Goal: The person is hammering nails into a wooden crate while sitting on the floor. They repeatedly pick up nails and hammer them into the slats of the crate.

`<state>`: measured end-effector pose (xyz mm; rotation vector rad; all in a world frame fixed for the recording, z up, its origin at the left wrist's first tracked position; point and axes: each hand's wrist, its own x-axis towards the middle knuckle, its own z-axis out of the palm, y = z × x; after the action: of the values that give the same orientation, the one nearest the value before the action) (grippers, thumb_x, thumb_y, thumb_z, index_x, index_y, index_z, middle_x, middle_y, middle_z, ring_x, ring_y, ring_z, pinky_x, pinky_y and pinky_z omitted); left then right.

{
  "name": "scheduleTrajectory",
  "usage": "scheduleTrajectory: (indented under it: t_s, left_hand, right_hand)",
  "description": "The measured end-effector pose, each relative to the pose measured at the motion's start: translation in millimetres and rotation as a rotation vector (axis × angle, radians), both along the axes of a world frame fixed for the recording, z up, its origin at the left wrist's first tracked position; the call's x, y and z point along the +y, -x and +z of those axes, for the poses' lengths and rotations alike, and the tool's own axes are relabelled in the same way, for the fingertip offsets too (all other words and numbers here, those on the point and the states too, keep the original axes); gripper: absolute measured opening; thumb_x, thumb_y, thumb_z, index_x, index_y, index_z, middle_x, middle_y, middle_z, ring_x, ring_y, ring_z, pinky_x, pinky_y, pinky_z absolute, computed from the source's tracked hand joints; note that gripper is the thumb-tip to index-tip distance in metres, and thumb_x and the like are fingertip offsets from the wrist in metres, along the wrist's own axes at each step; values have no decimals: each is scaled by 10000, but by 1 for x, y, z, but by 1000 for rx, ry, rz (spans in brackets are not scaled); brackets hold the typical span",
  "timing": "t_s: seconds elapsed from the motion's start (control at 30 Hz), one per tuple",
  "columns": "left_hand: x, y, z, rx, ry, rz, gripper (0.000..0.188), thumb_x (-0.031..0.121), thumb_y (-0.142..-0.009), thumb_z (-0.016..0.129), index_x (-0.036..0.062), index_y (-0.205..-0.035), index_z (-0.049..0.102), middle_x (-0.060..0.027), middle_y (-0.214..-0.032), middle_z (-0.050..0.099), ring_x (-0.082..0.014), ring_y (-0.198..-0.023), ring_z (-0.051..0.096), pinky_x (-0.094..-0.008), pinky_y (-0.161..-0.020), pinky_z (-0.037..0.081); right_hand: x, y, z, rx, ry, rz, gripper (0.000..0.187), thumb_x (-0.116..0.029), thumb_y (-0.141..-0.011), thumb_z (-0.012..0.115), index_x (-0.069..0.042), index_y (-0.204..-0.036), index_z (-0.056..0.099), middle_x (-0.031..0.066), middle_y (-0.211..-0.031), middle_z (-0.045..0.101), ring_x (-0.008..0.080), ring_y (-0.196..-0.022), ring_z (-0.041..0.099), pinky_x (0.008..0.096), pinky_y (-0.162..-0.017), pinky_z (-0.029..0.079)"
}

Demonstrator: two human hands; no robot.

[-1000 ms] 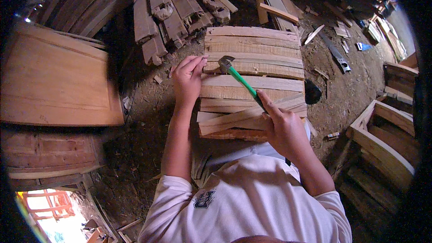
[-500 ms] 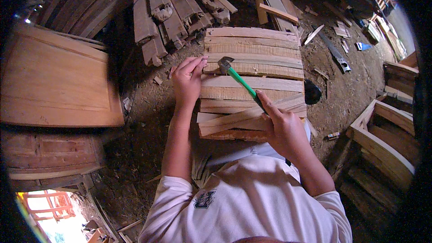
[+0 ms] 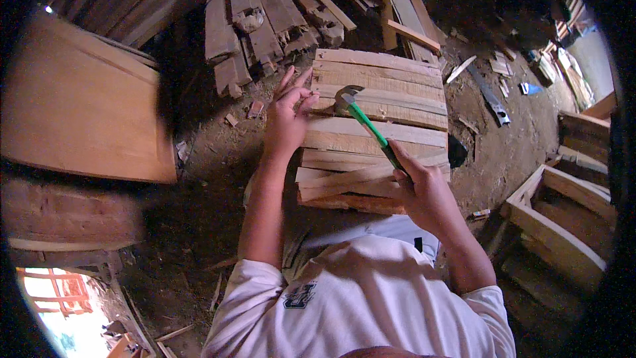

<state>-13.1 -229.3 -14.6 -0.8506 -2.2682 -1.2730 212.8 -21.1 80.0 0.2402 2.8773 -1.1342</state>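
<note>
A slatted wooden crate (image 3: 391, 134) stands in front of me, its top made of several pale rough boards with gaps between some of them. In my right hand (image 3: 424, 185) is a claw hammer (image 3: 368, 123) with a green handle, its metal head just above the boards near the left side. My left hand (image 3: 289, 116) is at the crate's left edge, thumb and forefinger pinched together and the other fingers raised. Whatever it pinches is too small to make out. A loose slanting board (image 3: 344, 184) lies across the near end of the crate.
Old weathered planks (image 3: 255, 23) are piled beyond the crate. A wooden panel (image 3: 86, 106) stands at the left, and wooden frames (image 3: 563, 209) stand at the right. A handsaw (image 3: 490, 98) lies on the dirt floor among wood scraps, near a blue-handled tool (image 3: 528, 89).
My left hand has turned slightly, with its fingers lifting and spreading above the pinch. The hammer head has stayed over the same boards, while the whole view has shifted a little.
</note>
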Motion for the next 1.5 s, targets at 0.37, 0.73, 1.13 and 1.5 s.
scheduleTrajectory:
  t_s: [0.37, 0.73, 1.13, 1.5]
  left_hand:
    - [-1, 0, -7, -223, -134, -114, 133, 78, -973, 693, -35, -914, 655, -221, -1293, 703, -342, -1341, 605, -407, -965, 557]
    - [0, 5, -14, -217, -99, -117, 232, 115, -983, 702, 2, -1183, 735, -152, -1229, 754, -271, -1194, 699, -376, -997, 526]
    - [-1, 8, -19, -161, -125, -110, 175, 106, -978, 702, -28, -1086, 728, -190, -1197, 756, -274, -1058, 762, -368, -946, 568]
    - [-4, 5, -12, -319, -51, -69, 246, 135, -972, 717, -6, -1173, 734, -187, -1194, 755, -272, -1043, 764, -375, -856, 585]
  right_hand:
    - [-28, 21, 40, 125, -51, -12, 574, -26, -996, 603, -170, -1544, 512, 292, -858, 668, 464, -742, 685, 435, -727, 565]
    - [-27, 28, 27, 241, -126, 30, 578, -27, -1026, 557, -154, -1580, 454, 272, -829, 660, 373, -644, 623, 394, -661, 518]
    - [-30, 33, 17, 262, -136, 120, 605, 19, -1003, 560, -132, -1579, 452, 271, -876, 682, 326, -637, 632, 389, -695, 534]
    - [-31, 31, 34, 76, -202, 110, 606, 3, -988, 585, -137, -1567, 466, 293, -887, 699, 497, -808, 699, 496, -735, 559]
